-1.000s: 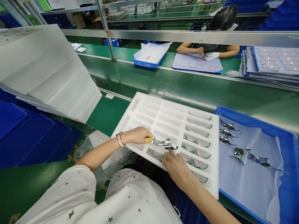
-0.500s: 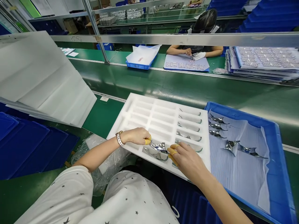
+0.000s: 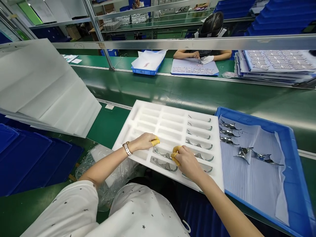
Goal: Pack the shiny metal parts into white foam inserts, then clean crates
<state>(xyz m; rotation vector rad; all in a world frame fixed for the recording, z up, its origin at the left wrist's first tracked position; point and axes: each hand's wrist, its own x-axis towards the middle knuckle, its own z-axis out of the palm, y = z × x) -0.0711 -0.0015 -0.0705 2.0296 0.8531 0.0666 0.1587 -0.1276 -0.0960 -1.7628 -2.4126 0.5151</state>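
Observation:
A white foam tray (image 3: 148,113) with rows of slots lies in front of me. A curved, shiny metal part (image 3: 161,153) sits in a slot between my hands. My left hand (image 3: 143,141), with yellow finger cots, is just left of that part and over the foam. My right hand (image 3: 189,163), also with yellow cots, has its fingertips at the part's right end. Another shiny part (image 3: 165,164) lies in the slot nearer me. Several more fill the tray's right column, and the right hand hides some of the lowest ones.
A blue bin (image 3: 292,144) lined with pale sheet holds several shiny parts at right. Foam sheets (image 3: 41,85) lean at left above stacked blue trays (image 3: 32,154). A plastic bag (image 3: 103,177) lies by my arm. Across the green belt (image 3: 158,87), a gloved co-worker (image 3: 207,59) sits.
The metal part held between my hands has dropped into a tray slot. My right hand has moved left onto its end, and my left hand has drawn back slightly.

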